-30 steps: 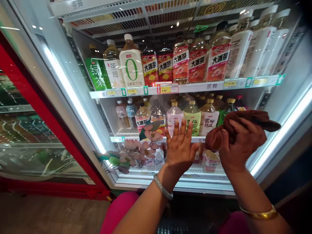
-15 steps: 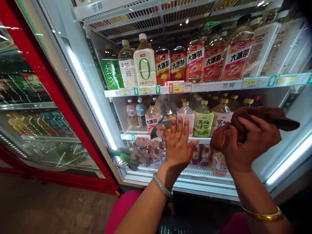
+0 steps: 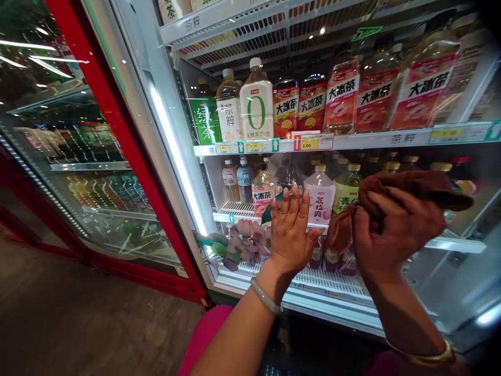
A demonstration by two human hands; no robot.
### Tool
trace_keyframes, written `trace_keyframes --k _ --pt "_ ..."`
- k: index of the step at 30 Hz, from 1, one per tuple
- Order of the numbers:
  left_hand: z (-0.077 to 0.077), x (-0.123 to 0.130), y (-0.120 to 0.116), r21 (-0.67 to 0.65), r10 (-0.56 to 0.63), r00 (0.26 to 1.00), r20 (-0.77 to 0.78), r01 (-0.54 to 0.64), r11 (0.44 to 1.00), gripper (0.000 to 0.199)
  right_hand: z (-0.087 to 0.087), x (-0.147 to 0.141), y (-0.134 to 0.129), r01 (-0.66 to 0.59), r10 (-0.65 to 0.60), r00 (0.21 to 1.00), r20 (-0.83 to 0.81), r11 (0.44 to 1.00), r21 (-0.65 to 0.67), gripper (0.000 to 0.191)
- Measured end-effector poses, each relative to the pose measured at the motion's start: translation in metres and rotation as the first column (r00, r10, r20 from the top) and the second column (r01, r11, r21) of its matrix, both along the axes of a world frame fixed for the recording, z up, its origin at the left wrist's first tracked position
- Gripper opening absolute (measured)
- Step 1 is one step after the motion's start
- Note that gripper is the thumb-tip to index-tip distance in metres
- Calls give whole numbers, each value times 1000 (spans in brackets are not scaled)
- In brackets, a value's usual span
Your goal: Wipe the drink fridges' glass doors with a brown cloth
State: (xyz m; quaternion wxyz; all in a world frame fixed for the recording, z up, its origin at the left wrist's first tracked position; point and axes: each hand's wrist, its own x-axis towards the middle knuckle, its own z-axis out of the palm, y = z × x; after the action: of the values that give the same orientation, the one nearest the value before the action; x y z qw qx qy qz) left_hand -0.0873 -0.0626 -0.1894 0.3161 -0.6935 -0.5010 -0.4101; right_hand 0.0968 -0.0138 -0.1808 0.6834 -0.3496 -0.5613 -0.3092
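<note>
My left hand point(image 3: 291, 230), a pale bangle on its wrist, has its fingers stretched out, palm against or close to the glass door of a lit drinks cooler. Nothing is held in it. On the right, my right hand point(image 3: 395, 230) grips a bunched brown cloth point(image 3: 410, 183), whose folds stick out to both sides of the fingers. Behind the hands stand a pink-labelled bottle point(image 3: 319, 196) and a green-labelled bottle point(image 3: 346, 185), the latter partly covered by the cloth. A flower decal point(image 3: 246, 240) shows on the glass left of my left hand.
Large tea bottles point(image 3: 256, 104) line the upper shelf, above a strip of price labels point(image 3: 313, 143). A red-framed cooler door point(image 3: 133, 156) stands at the left, with brown floor point(image 3: 97, 313) below it.
The view has shifted left, so the shelves and bottles appear further right. My right hand and the cloth have moved left relative to the bottles, now covering part of the green-labelled one.
</note>
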Motion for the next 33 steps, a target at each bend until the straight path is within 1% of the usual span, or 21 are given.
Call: trace_keyframes --k 1,2,5,7,9,10,12,14,15,16,17,20,21,23,25,27,28,29,30,32,33 --pt "0 -1 0 -2 -2 1000 2 2 1000 74 -2 -10 -1 -4 4 1000 -21 1000 2 43" --pt "-1 -3 -1 -3 -8 1000 5 8 1000 74 -7 -23 -4 -16 16 1000 4 1000 0 43" --pt "-3 -11 -3 8 -32 999 13 32 999 73 -22 -56 -9 -91 84 982 169 995 35 40" --pt "-3 -18 -5 13 -39 999 14 39 999 73 -24 -61 -10 -154 130 950 285 986 63 38" --pt "-2 -24 -7 13 -22 999 23 22 1000 74 -15 -49 -8 -172 152 934 323 985 33 41" --pt "-1 -27 -7 10 -10 1000 30 9 1000 74 -8 -39 -6 -160 148 942 300 987 16 42" --pt "-1 -32 -7 4 7 999 36 -7 1000 74 7 -25 -5 -117 116 980 162 993 -1 40" --pt "0 -36 -8 -1 7 1000 25 -7 1000 75 15 -24 -6 -84 84 996 6 996 -21 37" --pt "-1 -38 -8 -1 2 1000 15 -2 1000 75 14 -31 -8 -80 79 996 -33 996 -29 36" --pt "-1 -40 -8 -4 -4 1000 8 4 1000 75 11 -41 -10 -82 81 996 -29 996 -39 37" --pt "-1 -43 -9 -5 -11 1000 4 11 1000 75 5 -54 -13 -88 89 996 24 995 -46 37" --pt "-1 -50 -10 10 -59 998 15 59 998 75 -13 -88 -16 -130 123 966 226 991 17 35" --pt "0 -53 -10 21 -76 997 24 75 997 76 -15 -93 -16 -150 134 951 278 988 37 34" --pt "1 -58 -9 42 -92 995 49 90 995 78 -13 -90 -12 -185 147 929 339 979 82 32" --pt "2 -62 -9 43 -91 994 58 89 995 78 -4 -74 -8 -167 130 936 326 982 87 35" --pt "2 -68 -10 37 -87 995 53 85 996 77 6 -61 -5 -116 98 976 194 990 82 41" --pt "2 -70 -10 33 -90 995 45 89 996 77 9 -60 -4 -91 84 990 112 994 55 42" --pt "1 -73 -11 28 -92 995 40 91 995 77 9 -64 -5 -78 77 996 48 996 29 43" --pt "1 -75 -12 21 -92 995 40 91 996 77 6 -72 -7 -78 77 997 25 997 15 41" --pt "0 -79 -14 15 -89 994 60 88 996 77 -4 -98 -12 -95 94 992 89 995 9 35" --pt "0 -80 -14 17 -87 993 78 86 996 76 -10 -112 -15 -110 104 985 137 993 37 31"
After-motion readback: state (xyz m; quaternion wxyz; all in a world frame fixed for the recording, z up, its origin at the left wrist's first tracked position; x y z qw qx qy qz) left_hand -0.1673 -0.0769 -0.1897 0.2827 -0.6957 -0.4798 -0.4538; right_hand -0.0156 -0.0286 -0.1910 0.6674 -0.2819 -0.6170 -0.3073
